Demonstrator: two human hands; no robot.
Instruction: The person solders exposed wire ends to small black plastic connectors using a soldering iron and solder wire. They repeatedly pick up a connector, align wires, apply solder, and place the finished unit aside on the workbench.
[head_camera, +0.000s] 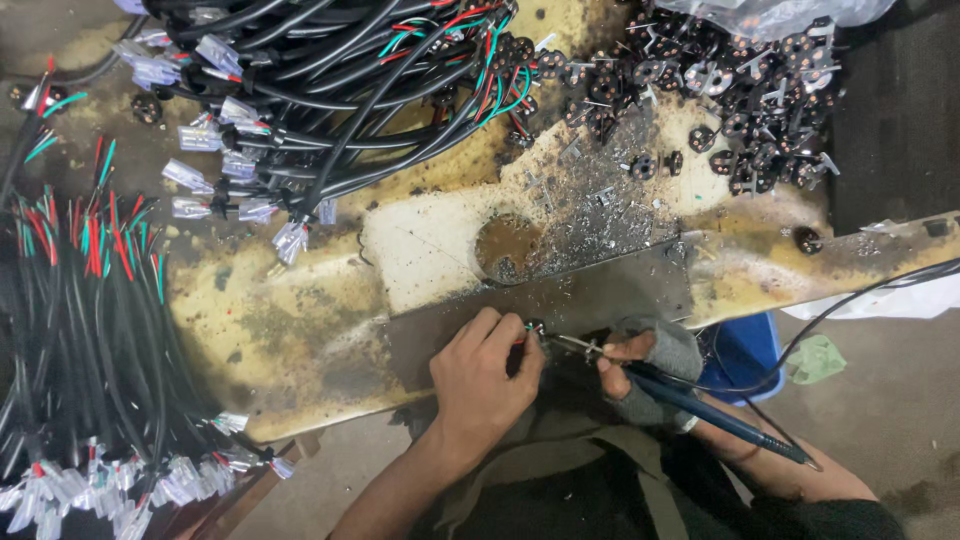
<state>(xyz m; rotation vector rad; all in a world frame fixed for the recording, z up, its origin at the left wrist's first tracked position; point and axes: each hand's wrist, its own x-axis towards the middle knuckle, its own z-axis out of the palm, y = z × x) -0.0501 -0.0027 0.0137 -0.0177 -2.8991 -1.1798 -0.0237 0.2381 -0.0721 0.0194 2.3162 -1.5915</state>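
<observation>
Fingers of the left hand (487, 372) are pinching a small black round connector (535, 328) at the stained workbench's near edge (330, 400), while the gloved right hand (645, 372) is gripping a blue-handled soldering iron (700, 405), touching it.

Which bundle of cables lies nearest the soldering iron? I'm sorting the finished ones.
The bundle at the top of the bench, not the left-edge bundle. Its black loops lie closest to the soldering iron in the right hand.

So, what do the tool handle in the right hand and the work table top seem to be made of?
The soldering iron handle looks like dark blue plastic, smooth and slightly glossy. The table top seems to be board or wood under yellowish coating, worn, stained and scorched dark; the exact material stays uncertain.
</observation>
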